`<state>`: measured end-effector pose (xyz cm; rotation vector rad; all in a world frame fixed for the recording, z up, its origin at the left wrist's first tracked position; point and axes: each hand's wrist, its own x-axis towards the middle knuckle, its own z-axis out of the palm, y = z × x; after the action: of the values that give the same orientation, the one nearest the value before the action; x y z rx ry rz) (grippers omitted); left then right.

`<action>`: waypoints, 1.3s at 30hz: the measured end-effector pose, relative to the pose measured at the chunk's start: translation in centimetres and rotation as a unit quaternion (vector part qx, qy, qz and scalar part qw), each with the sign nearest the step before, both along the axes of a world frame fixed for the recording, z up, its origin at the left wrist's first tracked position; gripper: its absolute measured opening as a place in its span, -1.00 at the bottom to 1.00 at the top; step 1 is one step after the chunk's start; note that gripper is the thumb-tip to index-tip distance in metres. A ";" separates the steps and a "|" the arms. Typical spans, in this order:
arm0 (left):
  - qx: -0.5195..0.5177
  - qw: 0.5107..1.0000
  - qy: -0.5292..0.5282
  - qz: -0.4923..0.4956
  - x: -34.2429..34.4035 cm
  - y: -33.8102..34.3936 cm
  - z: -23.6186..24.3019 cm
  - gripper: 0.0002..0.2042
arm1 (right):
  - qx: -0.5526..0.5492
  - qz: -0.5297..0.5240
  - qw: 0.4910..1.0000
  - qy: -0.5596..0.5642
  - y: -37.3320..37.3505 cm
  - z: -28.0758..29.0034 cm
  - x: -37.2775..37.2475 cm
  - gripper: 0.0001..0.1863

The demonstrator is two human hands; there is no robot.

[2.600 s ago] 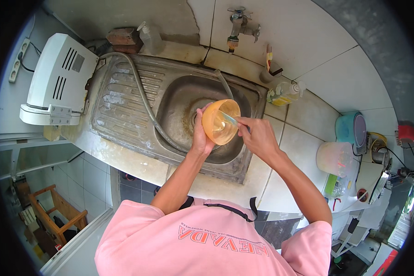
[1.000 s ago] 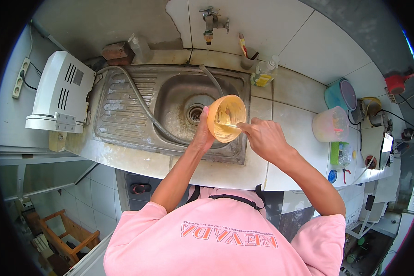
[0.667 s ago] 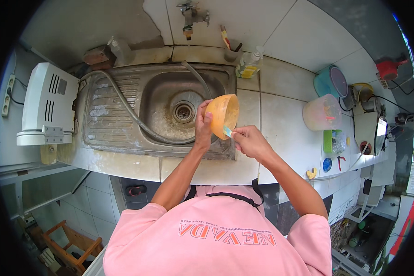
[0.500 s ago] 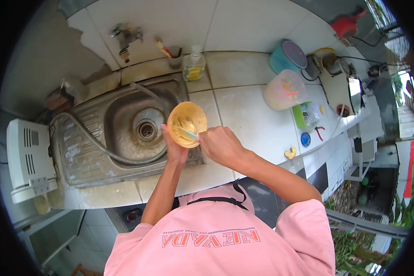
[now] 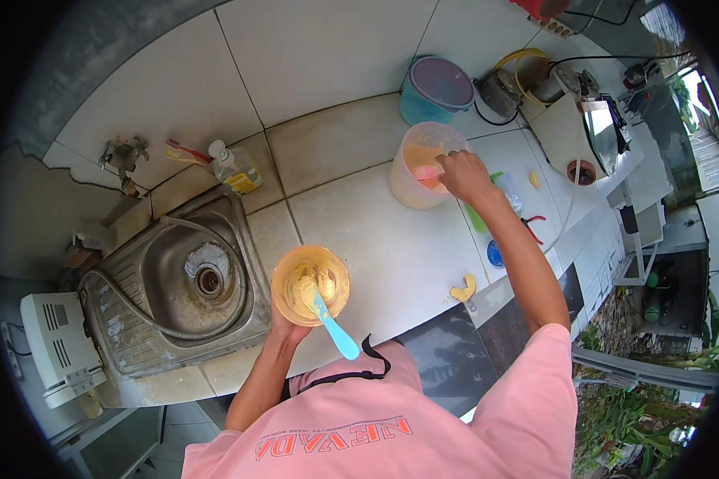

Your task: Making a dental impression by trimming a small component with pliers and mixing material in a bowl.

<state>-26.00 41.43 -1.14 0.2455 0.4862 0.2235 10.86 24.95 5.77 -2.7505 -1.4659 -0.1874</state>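
Observation:
My left hand [image 5: 286, 326] is closed around a yellow-orange cup [image 5: 341, 279], held up in front of the counter, its opening facing up. Inside lies a thick yellow paste [image 5: 303, 289]. A light-blue spatula [image 5: 339, 337] leans in the paste with its handle over the near rim. Over at the right, my right hand [image 5: 465, 174] reaches into a translucent plastic tub [image 5: 407, 180] holding pale orange contents. Its fingers are pinched at a pink-orange utensil [image 5: 428, 173] in the tub, whose far end is hidden.
A steel sink [image 5: 164, 279] with a grey hose is at left, with a soap bottle [image 5: 238, 169] behind it. A teal lidded bucket [image 5: 435, 88] stands behind the tub. Pliers [image 5: 535, 231], a blue lid [image 5: 495, 253] and a yellow curved piece [image 5: 462, 289] lie at right.
My right hand has let go of the spatula and moved right into the tub. The spatula now rests in the cup. My view has shifted right; the left hand keeps its hold.

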 end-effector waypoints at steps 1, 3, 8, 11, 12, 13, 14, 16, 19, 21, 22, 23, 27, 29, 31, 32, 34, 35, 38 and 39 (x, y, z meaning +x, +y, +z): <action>-0.007 1.000 -0.018 -0.024 0.5 -0.4 0.4 -0.41 | -0.122 -0.015 0.991 0.055 0.4 -0.6 1.0 -0.84; -0.017 0.999 0.008 -0.044 1.1 -1.3 -0.8 -0.39 | -0.104 0.022 0.992 0.074 0.2 -1.8 2.4 -0.90; -0.093 0.995 0.041 -0.024 5.9 -4.3 1.8 -0.38 | -0.080 0.069 0.971 0.217 0.3 -0.3 3.3 -0.81; -0.129 0.986 0.102 -0.042 8.8 -5.4 2.5 -0.37 | -0.061 0.100 0.957 0.266 0.1 -0.8 4.2 -0.79; -0.130 0.985 0.107 -0.039 9.5 -5.5 2.3 -0.37 | -0.043 0.115 0.952 0.279 0.1 -1.1 4.6 -0.79; -0.131 0.985 0.107 -0.037 10.1 -5.7 2.1 -0.37 | -0.024 0.131 0.947 0.293 0.0 -1.2 4.8 -0.79; -0.131 0.985 0.106 -0.036 10.6 -5.8 1.9 -0.37 | -0.025 0.133 0.945 0.297 0.0 -1.0 4.9 -0.79; -0.138 0.984 0.106 -0.028 11.4 -5.8 1.6 -0.38 | 0.003 0.117 0.920 0.375 0.2 0.1 4.8 -0.79; -0.151 0.984 0.093 -0.022 12.5 -5.5 1.5 -0.39 | -0.021 0.071 0.901 0.427 0.2 1.9 5.1 -0.79; -0.156 0.984 0.084 -0.019 13.1 -5.4 1.6 -0.39 | 0.001 0.058 0.890 0.453 -0.4 2.8 5.5 -0.78; -0.152 0.984 0.088 -0.020 13.6 -5.3 1.7 -0.39 | 0.021 0.040 0.878 0.476 -0.8 3.2 5.8 -0.76; -0.148 0.984 0.091 -0.021 13.9 -5.3 1.8 -0.39 | 0.021 0.043 0.879 0.475 -1.2 3.5 6.1 -0.76; -0.146 0.986 0.083 -0.012 15.1 -5.1 2.4 -0.39 | 0.069 -0.040 0.866 0.494 -2.2 4.4 5.8 -0.74; -0.158 0.985 0.069 -0.017 15.7 -5.1 2.6 -0.39 | 0.108 -0.059 0.853 0.506 -2.8 5.1 4.6 -0.75; -0.153 0.985 0.080 -0.015 16.4 -5.1 2.7 -0.39 | 0.239 -0.065 0.837 0.489 -3.9 6.0 2.8 -0.78; -0.146 0.985 0.090 -0.019 16.6 -5.0 2.7 -0.39 | 0.234 -0.057 0.834 0.497 -4.3 6.5 1.5 -0.78; -0.163 0.983 0.082 -0.012 16.7 -5.0 2.8 -0.41 | 0.343 0.043 0.887 0.308 -5.0 7.6 -1.4 -0.72; -0.175 0.982 0.067 -0.021 17.0 -4.9 3.0 -0.42 | 0.341 0.047 0.886 0.309 -5.4 7.6 -2.7 -0.72; -0.194 0.980 0.042 -0.026 17.4 -5.2 3.2 -0.43 | 0.348 0.146 0.907 0.187 -5.6 5.0 -6.0 -0.65; -0.174 0.983 0.053 -0.030 17.6 -5.3 3.4 -0.43 | 0.309 0.176 0.908 0.221 -5.5 3.7 -6.7 -0.64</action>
<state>-8.40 36.16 2.23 -0.0695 0.6138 0.0634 4.17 19.50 9.43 -1.8447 -1.4226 -0.0080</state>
